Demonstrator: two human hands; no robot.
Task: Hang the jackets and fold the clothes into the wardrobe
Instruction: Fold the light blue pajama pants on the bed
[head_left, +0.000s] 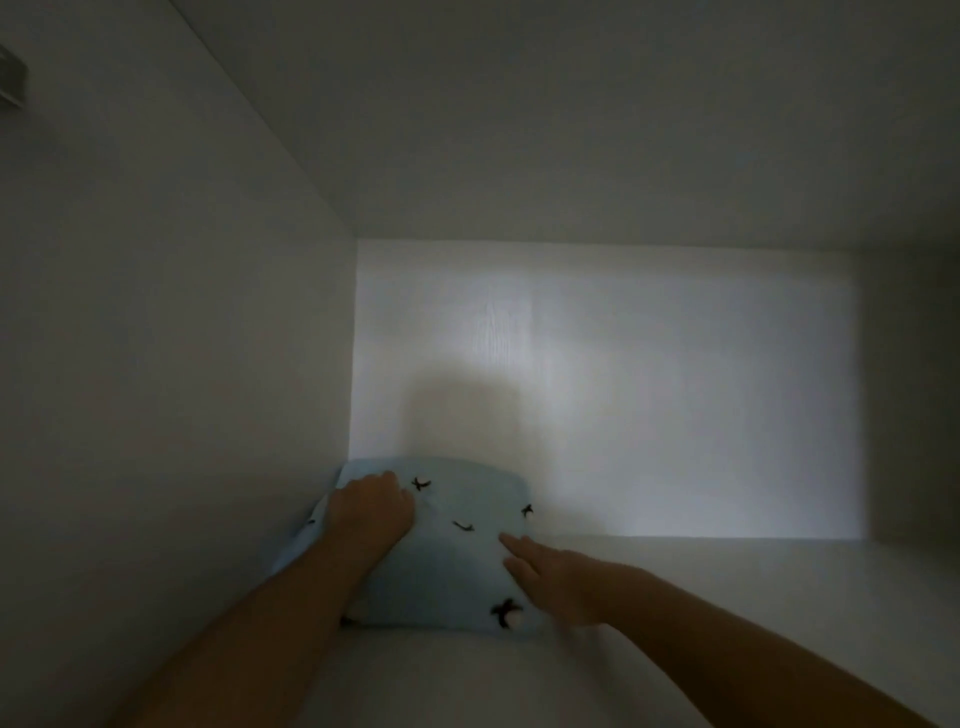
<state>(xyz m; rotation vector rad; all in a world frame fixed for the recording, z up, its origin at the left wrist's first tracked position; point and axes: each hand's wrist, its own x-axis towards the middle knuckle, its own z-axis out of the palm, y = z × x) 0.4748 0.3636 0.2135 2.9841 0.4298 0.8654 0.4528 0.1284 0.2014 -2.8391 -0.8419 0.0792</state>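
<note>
Shelving step: left hand (371, 506), fingers curled, grip unclear, is pressing a folded pale-blue, black-marked cloth garment (457, 561); right hand (550, 577), fingers straight, is touching its right edge. Next probably: letting go cleanly.

Left hand (371, 506), right hand (560, 577), both bare up the forearms.

One head-worn wide-angle camera looks forward and slightly down into a white wardrobe compartment (909, 395), close at its opening. The back panel (649, 389) faces the lens; the left side panel (171, 322) fills the frame's left, the top panel (519, 104) its upper part, the shelf (769, 592) its bottom. The left arm (260, 623) and right arm (737, 629) enter from the bottom edge.
</note>
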